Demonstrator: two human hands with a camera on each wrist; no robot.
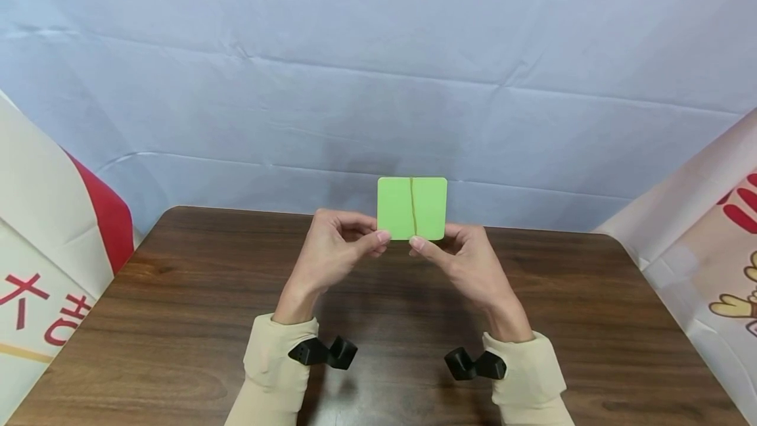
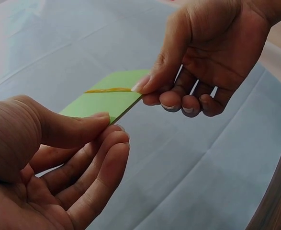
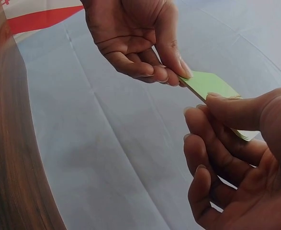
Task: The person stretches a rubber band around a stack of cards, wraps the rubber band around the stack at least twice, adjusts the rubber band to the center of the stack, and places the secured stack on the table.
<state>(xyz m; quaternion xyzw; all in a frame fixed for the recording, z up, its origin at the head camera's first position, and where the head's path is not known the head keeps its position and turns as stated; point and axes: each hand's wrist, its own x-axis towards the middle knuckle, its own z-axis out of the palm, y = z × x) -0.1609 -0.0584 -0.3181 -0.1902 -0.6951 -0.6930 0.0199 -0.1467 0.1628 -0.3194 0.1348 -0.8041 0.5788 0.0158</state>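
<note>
Head view: holds up a green pad (image 1: pixel 395 209) with both the left hand (image 1: pixel 331 245) and the right hand (image 1: pixel 473 258), clear of the brown wooden table (image 1: pixel 177 321) and in front of a pale blue cloth (image 1: pixel 355 51). Keeps it broad side to the camera, rounded at the corners, with a yellowish band (image 1: pixel 413 209) running across from top edge to bottom edge. Pinches the lower left corner with the left thumb (image 1: pixel 369 242) on the near face. Pinches the lower edge, near its middle, with the right thumb (image 1: pixel 430 250), tip at the band's lower end.

Left wrist view: grips from below too, with curved left fingers (image 2: pixel 109 167) under the pad. Cannot tell the number of fingertips in contact there.

Right wrist view: several thin layers visible at the pad's edge.

Wears cream sleeves (image 1: pixel 278 354) with black devices (image 1: pixel 342 352) at both wrists. Red characters on a white banner (image 1: pixel 53 242), left of the table.
</note>
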